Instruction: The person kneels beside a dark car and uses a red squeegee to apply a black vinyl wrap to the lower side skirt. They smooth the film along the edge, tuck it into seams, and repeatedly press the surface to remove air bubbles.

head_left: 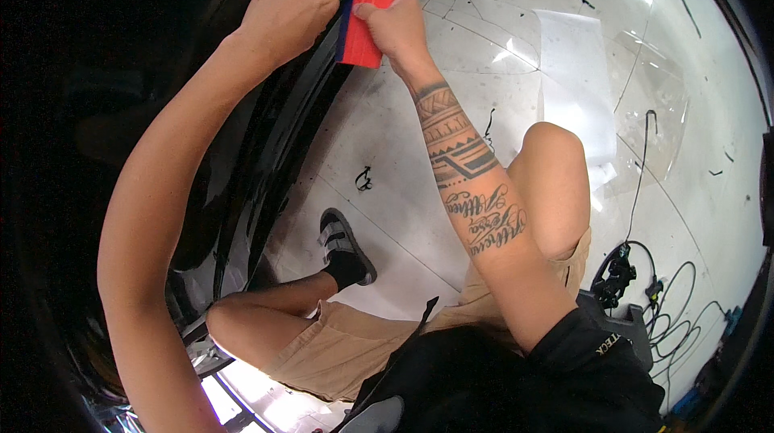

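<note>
My right hand (401, 26) has a firm grasp on a flat red scraper (364, 42), thumb laid across its face and fingers behind. The scraper's dark blue edge faces left, up against or just beside the edge of the glossy black panel (310, 122); I can't tell whether they touch. My left hand (292, 10) is at the panel too, to the left of the scraper and apart from it, with the fingers bent; whether they pinch anything I can't tell. Below my hands, my sandal (345, 243) stands on the pale tiled floor (407, 215), near a small curled black scrap (364, 179). Off to the right, past my bare knee, a long white sheet (576, 70) lies on the floor beside a clear plastic sheet (665, 102). Farther down on that side, a dark cable (673, 336) sits in loose loops.
</note>
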The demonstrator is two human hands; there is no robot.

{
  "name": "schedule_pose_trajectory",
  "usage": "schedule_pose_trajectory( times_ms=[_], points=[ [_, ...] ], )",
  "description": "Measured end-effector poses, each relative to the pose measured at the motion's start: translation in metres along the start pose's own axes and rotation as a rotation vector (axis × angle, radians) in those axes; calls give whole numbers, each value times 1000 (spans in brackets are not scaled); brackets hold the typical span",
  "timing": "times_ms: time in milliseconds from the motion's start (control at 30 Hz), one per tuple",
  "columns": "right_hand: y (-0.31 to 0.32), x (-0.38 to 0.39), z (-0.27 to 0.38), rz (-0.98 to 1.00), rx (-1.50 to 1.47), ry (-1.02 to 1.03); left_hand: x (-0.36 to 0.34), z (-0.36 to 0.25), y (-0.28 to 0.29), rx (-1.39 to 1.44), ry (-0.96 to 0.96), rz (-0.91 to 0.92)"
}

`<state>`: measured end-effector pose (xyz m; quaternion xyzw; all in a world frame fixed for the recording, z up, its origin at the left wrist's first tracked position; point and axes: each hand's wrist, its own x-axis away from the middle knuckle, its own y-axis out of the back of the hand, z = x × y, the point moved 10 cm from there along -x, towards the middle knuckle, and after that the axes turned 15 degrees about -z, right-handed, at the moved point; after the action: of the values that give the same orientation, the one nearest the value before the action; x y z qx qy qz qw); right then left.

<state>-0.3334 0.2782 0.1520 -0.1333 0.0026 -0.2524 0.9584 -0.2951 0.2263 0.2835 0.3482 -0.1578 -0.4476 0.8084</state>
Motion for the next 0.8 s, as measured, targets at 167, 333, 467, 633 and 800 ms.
schedule_pose_trajectory(
  times_ms=[167, 333, 467, 633, 800],
  points=[
    [-4, 5, 18, -47, 100, 220, 8, -11, -4, -39, -4, 8],
    [1, 5, 21, -112, 149, 225, 27, -27, -5, -86, 75, 191],
    [-7, 8, 13, -35, 206, 94, 45, -15, -7, -33, 165, 77],
    [-4, 6, 19, 3, 229, 56, 44, -6, 6, 232, 275, -24],
    [-3, 5, 14, 45, 194, 22, 47, -2, 7, 330, 299, -27]
  ],
)
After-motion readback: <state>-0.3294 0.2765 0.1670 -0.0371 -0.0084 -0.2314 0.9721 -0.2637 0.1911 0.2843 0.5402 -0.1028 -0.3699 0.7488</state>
